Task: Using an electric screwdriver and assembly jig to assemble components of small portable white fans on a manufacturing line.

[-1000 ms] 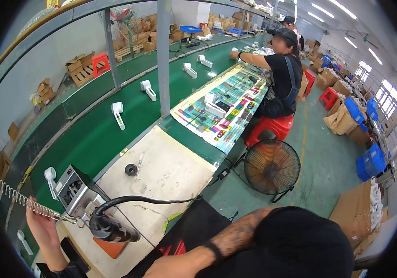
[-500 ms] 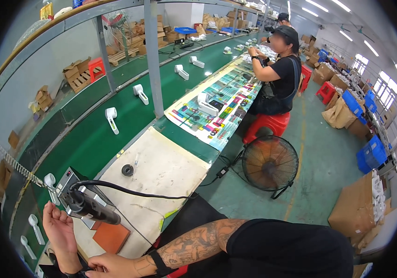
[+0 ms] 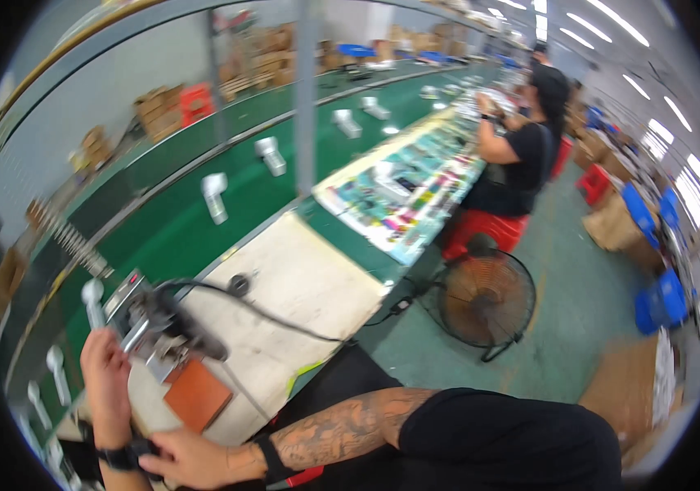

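At the lower left my left hand [image 3: 106, 360] is raised with its fingers curled in, and I see nothing in them. A metal bar of a bench device lies right beside its fingertips; blur hides whether they touch. My right hand [image 3: 190, 458] reaches across from the right and grips the black wristband [image 3: 125, 455] on my left wrist. Just beyond the left hand stands the device, a grey box [image 3: 129, 290] with a small red light, and a dark cylindrical tool [image 3: 195, 331] with a thick black cord. An orange-brown block [image 3: 197, 394] lies below the tool.
White handheld devices [image 3: 214, 196] lie spaced along the green conveyor [image 3: 178, 233]. A black roll [image 3: 238, 285] sits on the pale board [image 3: 317, 262]. Farther along, a person [image 3: 530, 139] works at the bench. A floor fan [image 3: 485, 299] stands in the aisle, near cartons [image 3: 628, 372] and blue crates [image 3: 659, 301].
The view has shifted and blurred. My left hand has curled its fingers tighter and now appears beside the metal bar. My right hand stays at the left wrist, now plainly on the wristband.
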